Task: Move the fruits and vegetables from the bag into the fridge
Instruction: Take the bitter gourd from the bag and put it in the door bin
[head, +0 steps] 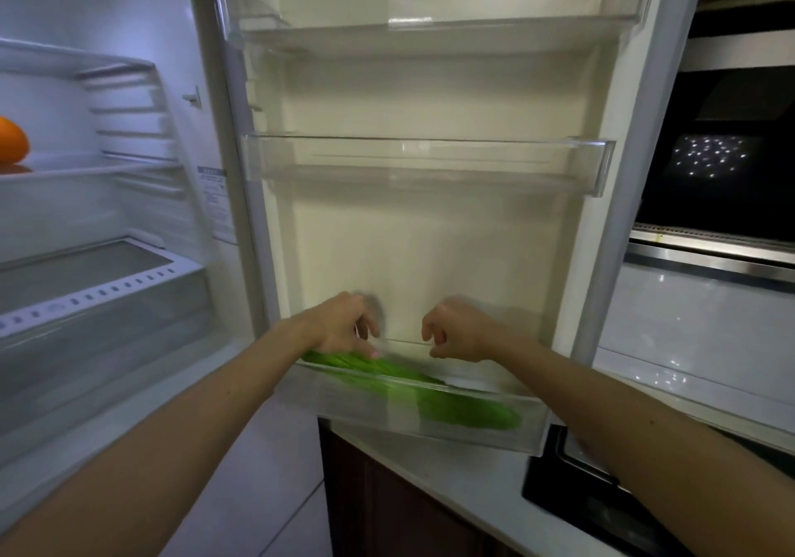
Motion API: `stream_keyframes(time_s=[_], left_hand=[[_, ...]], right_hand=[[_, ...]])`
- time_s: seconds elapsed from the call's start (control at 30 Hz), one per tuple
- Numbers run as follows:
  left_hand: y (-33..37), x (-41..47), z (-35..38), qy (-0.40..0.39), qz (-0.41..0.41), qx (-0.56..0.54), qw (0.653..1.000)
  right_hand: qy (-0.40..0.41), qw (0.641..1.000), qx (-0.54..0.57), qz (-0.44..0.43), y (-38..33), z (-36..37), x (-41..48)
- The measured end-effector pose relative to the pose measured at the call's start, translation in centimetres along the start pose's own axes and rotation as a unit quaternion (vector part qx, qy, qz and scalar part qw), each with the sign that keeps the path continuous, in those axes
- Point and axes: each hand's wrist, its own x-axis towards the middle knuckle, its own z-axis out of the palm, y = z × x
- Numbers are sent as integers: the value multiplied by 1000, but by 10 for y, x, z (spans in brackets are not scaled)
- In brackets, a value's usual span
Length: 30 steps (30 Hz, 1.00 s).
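Note:
The fridge stands open, its door [430, 255] swung toward me. A long green leafy vegetable [451, 401] lies in the clear bottom door bin [533, 427]. My left hand [344, 324] hovers over the vegetable's left end, fingers curled and its fingertips touching the leaves. My right hand [460, 332] is just above the bin's back edge, fingers loosely curled with nothing in them. An orange [13, 143] sits on a shelf inside the fridge at the far left. The bag is out of view.
Two more clear door bins, a middle bin [430, 160] and a top bin [430, 18], sit higher up. A crisper drawer [86, 298] is at lower left. A white counter [688, 332], a built-in oven [722, 152] and a black cooktop [580, 496] lie to the right.

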Motion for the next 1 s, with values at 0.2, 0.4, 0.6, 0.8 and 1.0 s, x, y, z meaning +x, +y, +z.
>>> stream_keyframes(time_s=[0.2,0.4,0.6,0.8,1.0], left_hand=[[2,-10,-1,47,7,16,999],[16,-14,-1,57,34,12,998],[57,-12,-1,70,73,15,995],[109,0,0,82,119,23,989],[184,14,9,106,178,12,978]], right_hand=[[35,999,1,26,0,-16,-16],[50,996,0,78,2,-35,-48],[45,991,14,124,7,-50,-93],[56,987,19,150,18,-67,-145],[69,982,-10,178,43,-89,-217]])
